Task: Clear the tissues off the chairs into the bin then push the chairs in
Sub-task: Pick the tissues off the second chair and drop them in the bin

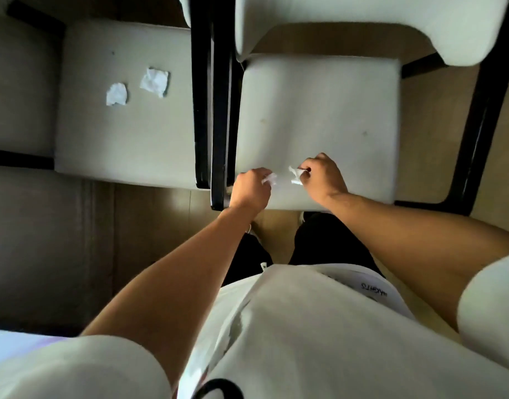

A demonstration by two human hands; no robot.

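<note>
Tissues are being gathered off the right chair (319,110), left hand (252,188) and right hand (322,177) each pinching one scrap in curled fingers, while two more (116,94) wait on the left chair (126,133); next comes finding the unseen bin.

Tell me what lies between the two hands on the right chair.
Head view: only bare seat cushion separates the left hand and right hand, each gripping a tissue.

Both chair seats, the left one (126,125) and the right one (319,116), look padded in smooth, matt pale upholstery. Their frames (218,110) are glossy black. The tissues (154,81) are crumpled white paper. The floor (437,125) looks like matt wood.
</note>
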